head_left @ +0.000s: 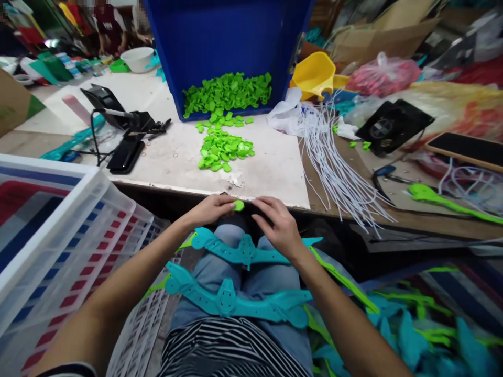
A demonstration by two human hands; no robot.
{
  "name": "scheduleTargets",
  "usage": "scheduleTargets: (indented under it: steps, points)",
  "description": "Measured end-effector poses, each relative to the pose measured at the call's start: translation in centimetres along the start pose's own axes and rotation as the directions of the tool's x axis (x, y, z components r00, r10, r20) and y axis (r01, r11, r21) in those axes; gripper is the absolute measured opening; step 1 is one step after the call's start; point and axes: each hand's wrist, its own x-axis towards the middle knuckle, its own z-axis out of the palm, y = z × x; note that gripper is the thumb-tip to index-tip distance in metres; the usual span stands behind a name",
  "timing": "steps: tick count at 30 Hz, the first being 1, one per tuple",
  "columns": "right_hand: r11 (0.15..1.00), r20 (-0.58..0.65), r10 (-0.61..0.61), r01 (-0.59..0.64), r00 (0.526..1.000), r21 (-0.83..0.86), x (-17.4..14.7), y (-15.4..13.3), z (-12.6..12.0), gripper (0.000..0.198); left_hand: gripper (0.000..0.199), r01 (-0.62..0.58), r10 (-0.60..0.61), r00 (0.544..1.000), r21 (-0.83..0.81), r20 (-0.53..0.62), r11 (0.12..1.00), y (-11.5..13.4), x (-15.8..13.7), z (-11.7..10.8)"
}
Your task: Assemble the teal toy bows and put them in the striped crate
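Note:
My left hand [213, 208] pinches a small bright green plastic piece [238, 205] just in front of the table's edge. Facing it, my right hand [278, 222] has its fingers apart, with nothing visible between them. Two teal plastic parts lie across my lap: one teal part [231, 252] nearer my knees, the other teal part [251, 309] closer to my waist. Green arms stick out at their ends. Beyond my hands, a loose heap of green pieces [226, 149] spreads over the white tabletop [168, 162].
Behind the heap, a tipped blue bin [231, 39] holds many more green pieces. White cords [334, 162] hang over the table edge at right. A white plastic crate [90, 246] stands at left, with a black phone [126, 153] above it. Teal and green parts [412, 330] fill the lower right.

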Motion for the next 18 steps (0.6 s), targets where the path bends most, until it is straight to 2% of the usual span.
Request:
scheduleTargets:
  steps: [2,3,7,12,15,18]
  points:
    - [0.996,0.068,-0.093,0.093,0.993,0.008,0.5,-0.7,-0.5,0.029,0.034,-0.002,0.011,0.993,-0.083,0.115,0.997,0.0,-0.3,1.4]
    - [0.993,0.097,-0.117,0.116,0.988,0.014,0.3,-1.0,-0.6,0.028,0.035,-0.008,0.024,0.992,-0.129,0.122,0.992,-0.1,-0.4,2.0]
    - [0.996,0.125,-0.073,0.065,0.99,0.067,-1.8,-1.5,-0.4,0.019,0.04,-0.026,0.032,0.999,-0.328,0.011,0.944,-1.0,0.0,4.4]
    - [0.997,0.084,-0.021,0.015,0.996,0.071,-4.6,-1.4,0.4,0.014,0.049,0.021,-0.027,1.0,-0.497,-0.005,0.867,-3.3,0.0,7.7]
    - [0.997,0.089,-0.019,0.012,0.996,0.075,-5.8,-1.0,1.0,0.013,0.047,0.07,-0.082,0.997,-0.542,0.002,0.837,-4.8,-0.2,9.0]
    - [0.994,0.086,0.007,-0.016,0.996,0.107,-7.1,-0.3,2.0,0.014,0.033,0.141,-0.139,0.99,-0.439,0.035,0.887,-6.0,-0.6,9.2]
